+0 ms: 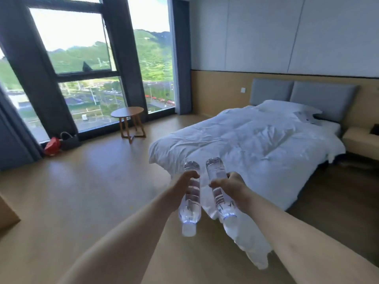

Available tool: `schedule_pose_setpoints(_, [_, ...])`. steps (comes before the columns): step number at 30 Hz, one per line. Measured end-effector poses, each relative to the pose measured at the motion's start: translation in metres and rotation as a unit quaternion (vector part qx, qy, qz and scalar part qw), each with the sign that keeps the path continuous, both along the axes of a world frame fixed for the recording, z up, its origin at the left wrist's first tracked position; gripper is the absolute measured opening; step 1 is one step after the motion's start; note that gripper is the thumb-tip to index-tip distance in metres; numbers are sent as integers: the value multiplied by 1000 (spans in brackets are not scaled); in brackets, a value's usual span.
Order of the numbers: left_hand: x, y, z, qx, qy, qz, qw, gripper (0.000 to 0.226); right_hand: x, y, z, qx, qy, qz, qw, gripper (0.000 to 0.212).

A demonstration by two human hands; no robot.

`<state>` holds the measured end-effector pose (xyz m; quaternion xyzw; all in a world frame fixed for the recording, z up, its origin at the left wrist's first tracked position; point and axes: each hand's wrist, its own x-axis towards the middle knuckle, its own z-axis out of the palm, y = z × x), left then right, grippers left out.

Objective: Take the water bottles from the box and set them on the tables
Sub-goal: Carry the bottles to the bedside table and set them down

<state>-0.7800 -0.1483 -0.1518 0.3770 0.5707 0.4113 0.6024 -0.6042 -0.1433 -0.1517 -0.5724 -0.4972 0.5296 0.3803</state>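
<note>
Each of my hands holds a clear plastic water bottle out in front of me, above the floor near the foot of the bed. My left hand [181, 184] grips the left bottle [190, 201] round its middle, white cap pointing toward me. My right hand [229, 186] grips the right bottle [220, 198] the same way. The two bottles lie almost parallel, a small gap between them. A round wooden side table [127, 112] stands by the window, far ahead to the left. A bedside table [361, 140] sits at the right edge. No box is in view.
A bed with a white duvet [256, 140] fills the right half, one corner hanging to the floor. Tall windows [82, 58] with dark curtains line the far left wall. A red bag [52, 145] and a dark basket [69, 141] sit on the floor below them.
</note>
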Motion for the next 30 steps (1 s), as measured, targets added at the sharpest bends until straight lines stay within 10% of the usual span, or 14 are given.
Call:
schedule_pose_setpoints(9, [191,136,-24,-6,15,-181,983,37,175,62,-26,-19,-31,-234,972,57])
schedule_pose_setpoints(15, [309,211,-23,13,35,-289,956,25,269,105,-13,-33,-43,-358,932,31])
schedule_pose_setpoints(30, [528,324,-27,17,62,-418,906,22,447,181,-29,-93,-34,-502,859,45])
